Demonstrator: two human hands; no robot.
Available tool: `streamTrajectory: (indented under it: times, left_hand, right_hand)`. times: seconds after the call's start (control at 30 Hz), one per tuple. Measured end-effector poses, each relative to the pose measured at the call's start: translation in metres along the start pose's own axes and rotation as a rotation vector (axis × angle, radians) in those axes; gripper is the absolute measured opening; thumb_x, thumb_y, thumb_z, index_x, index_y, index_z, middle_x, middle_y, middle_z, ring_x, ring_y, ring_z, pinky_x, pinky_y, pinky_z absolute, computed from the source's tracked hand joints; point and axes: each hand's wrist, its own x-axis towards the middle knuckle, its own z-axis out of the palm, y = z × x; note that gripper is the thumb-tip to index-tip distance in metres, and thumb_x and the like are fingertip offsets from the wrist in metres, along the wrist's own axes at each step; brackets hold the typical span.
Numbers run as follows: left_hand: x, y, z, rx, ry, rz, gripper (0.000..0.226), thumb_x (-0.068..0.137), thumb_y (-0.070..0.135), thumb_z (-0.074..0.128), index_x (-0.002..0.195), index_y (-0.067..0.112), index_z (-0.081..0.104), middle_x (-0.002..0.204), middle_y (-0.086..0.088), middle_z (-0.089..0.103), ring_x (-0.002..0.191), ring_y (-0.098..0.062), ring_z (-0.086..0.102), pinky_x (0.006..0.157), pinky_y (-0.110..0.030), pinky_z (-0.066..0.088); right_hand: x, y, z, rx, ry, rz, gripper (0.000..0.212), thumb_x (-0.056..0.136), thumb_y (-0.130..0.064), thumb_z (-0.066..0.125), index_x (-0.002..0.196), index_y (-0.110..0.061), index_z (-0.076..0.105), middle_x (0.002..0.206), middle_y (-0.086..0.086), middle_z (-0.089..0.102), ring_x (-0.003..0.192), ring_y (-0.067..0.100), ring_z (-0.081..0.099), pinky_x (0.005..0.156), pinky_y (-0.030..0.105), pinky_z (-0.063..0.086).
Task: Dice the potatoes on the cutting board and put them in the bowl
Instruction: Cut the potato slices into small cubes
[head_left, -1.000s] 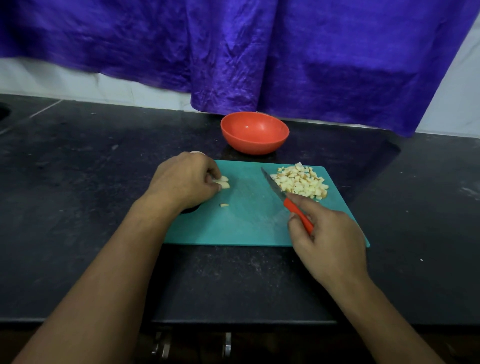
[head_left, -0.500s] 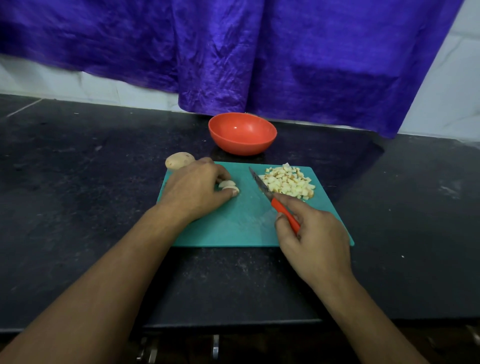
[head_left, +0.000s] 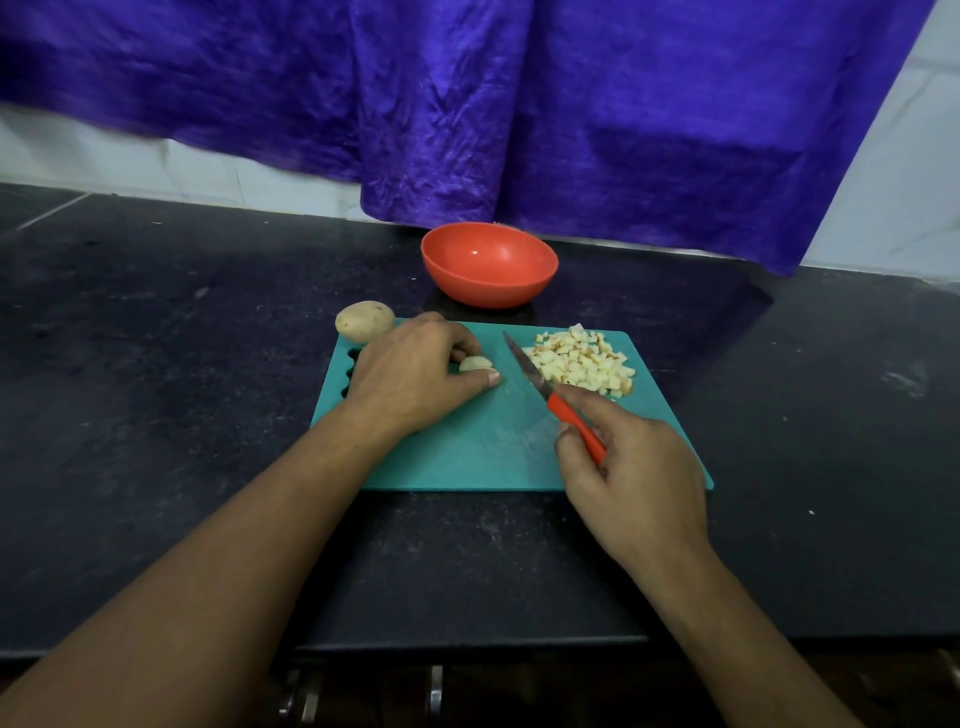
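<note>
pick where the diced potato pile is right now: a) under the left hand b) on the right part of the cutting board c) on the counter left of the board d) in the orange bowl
b: the diced potato pile lies on the right part of the cutting board, just right of the knife, while the orange bowl behind the board looks empty.

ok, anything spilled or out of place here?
Nothing spilled. Only oddity: the whole potato sits at the far-left corner of the cutting board, partly off its edge. The diced pile lies on the board.
</note>
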Motion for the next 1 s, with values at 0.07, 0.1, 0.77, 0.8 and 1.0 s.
streamTrajectory:
  times: [0.07,0.1,0.77,0.8,1.0]
  left_hand:
    - [0.000,-0.003,-0.001,-0.023,-0.003,-0.008,0.036,0.083,0.060,0.074,0.108,0.034,0.072,0.104,0.013,0.063,0.097,-0.008,0.061,0.082,-0.036,0.053]
    - [0.000,-0.004,-0.002,-0.020,-0.008,-0.014,0.034,0.083,0.059,0.074,0.107,0.035,0.072,0.104,0.013,0.063,0.098,-0.008,0.060,0.083,-0.036,0.053]
    - [0.001,-0.006,0.002,-0.076,0.015,-0.102,0.025,0.083,0.046,0.078,0.104,0.033,0.077,0.095,0.016,0.068,0.095,-0.004,0.063,0.082,-0.036,0.057]
    - [0.001,-0.006,0.003,-0.077,0.018,-0.106,0.025,0.083,0.046,0.078,0.103,0.033,0.077,0.095,0.016,0.068,0.094,-0.003,0.063,0.081,-0.035,0.056]
    - [0.001,-0.005,0.005,-0.083,0.033,-0.124,0.020,0.084,0.048,0.077,0.098,0.034,0.078,0.090,0.017,0.069,0.090,-0.003,0.064,0.075,-0.034,0.057]
  right_hand:
    - [0.000,0.000,0.000,0.013,0.008,-0.002,0.039,0.095,-0.033,0.057,0.133,-0.041,0.065,0.056,-0.011,0.056,0.049,0.005,0.050,0.050,0.023,0.033]
    - [0.000,0.000,0.000,0.017,0.011,-0.004,0.039,0.095,-0.033,0.058,0.132,-0.041,0.065,0.055,-0.011,0.055,0.048,0.007,0.051,0.049,0.022,0.033]
    - [0.016,-0.031,0.014,-0.173,-0.141,-0.074,0.046,0.100,-0.037,0.046,0.145,-0.043,0.051,0.081,-0.009,0.066,0.072,0.012,0.059,0.059,0.030,0.036]
    - [0.017,-0.031,0.015,-0.195,-0.142,-0.083,0.046,0.100,-0.037,0.046,0.146,-0.042,0.050,0.083,-0.008,0.067,0.074,0.014,0.061,0.060,0.030,0.035]
    - [0.022,-0.027,0.015,-0.271,-0.195,-0.131,0.050,0.100,-0.036,0.044,0.150,-0.040,0.046,0.085,-0.007,0.068,0.079,0.016,0.063,0.061,0.031,0.038]
